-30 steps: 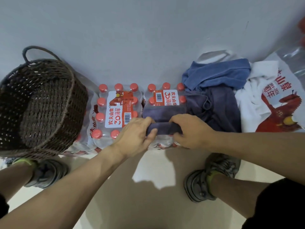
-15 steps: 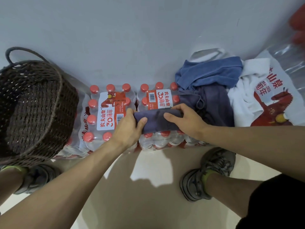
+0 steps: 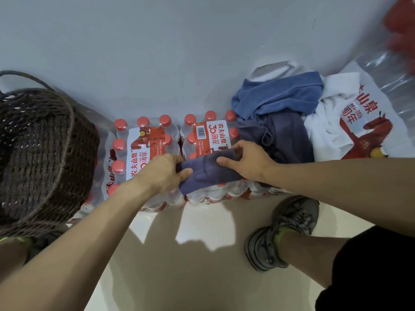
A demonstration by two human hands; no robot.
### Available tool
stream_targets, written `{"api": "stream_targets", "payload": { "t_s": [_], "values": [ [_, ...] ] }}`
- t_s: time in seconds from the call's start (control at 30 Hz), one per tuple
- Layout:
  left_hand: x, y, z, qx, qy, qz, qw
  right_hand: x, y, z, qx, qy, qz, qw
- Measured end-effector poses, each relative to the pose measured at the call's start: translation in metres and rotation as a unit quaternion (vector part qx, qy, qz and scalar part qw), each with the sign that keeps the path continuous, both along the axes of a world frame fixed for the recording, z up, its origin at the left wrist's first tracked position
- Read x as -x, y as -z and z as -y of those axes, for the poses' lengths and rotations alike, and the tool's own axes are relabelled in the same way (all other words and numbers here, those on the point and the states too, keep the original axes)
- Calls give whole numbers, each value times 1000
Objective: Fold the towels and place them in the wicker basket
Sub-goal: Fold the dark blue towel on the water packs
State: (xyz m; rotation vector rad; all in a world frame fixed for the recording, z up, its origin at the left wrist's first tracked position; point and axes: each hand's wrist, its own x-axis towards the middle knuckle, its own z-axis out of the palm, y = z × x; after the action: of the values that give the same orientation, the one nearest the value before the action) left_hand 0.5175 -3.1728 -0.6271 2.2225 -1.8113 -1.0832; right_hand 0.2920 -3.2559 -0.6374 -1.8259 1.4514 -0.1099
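Observation:
A small folded dark purple towel (image 3: 207, 173) lies on top of shrink-wrapped packs of water bottles (image 3: 143, 142). My left hand (image 3: 162, 173) grips its left end, thumb over the cloth. My right hand (image 3: 244, 160) holds its right end, fingers curled over the far edge. To the right lies a heap of unfolded towels: a blue one (image 3: 278, 95), a dark purple one (image 3: 283, 135) and a white one (image 3: 325, 122). The dark wicker basket (image 3: 74, 122) stands at the left, and nothing shows inside it.
A grey wall runs behind the bottle packs. A larger pack of bottles (image 3: 368, 122) sits at the far right under the white towel. My shoes (image 3: 285, 232) stand on the pale floor just in front of the packs.
Both hands have rolled the purple towel over from the front edge of the pack toward the wall, so it is now a thicker fold. The view has shifted slightly right.

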Motion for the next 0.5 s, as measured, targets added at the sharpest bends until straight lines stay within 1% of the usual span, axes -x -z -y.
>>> {"api": "stream_targets", "payload": {
  "t_s": [0.07, 0.17, 0.3, 0.37, 0.4, 0.5],
  "values": [
    [0, -4, 0, -37, 13, -10, 999, -2, -4, 1, 7, -12, -19, 1000],
    [2, -3, -2, -78, 31, -57, 995, -5, -10, 1, 12, -44, -47, 998],
    [3, 5, -2, -76, 56, -42, 995, -7, -14, 2, 9, -70, -74, 995],
    [1, 7, -1, -77, 68, -50, 993, -8, -14, 2, 11, -81, -76, 994],
    [-1, 8, 0, -73, 62, -60, 994, -8, -14, 2, 10, -87, -75, 993],
    [-11, 5, 3, -64, -13, -123, 990, -8, -17, 6, -16, -106, -82, 991]
  ]
}}
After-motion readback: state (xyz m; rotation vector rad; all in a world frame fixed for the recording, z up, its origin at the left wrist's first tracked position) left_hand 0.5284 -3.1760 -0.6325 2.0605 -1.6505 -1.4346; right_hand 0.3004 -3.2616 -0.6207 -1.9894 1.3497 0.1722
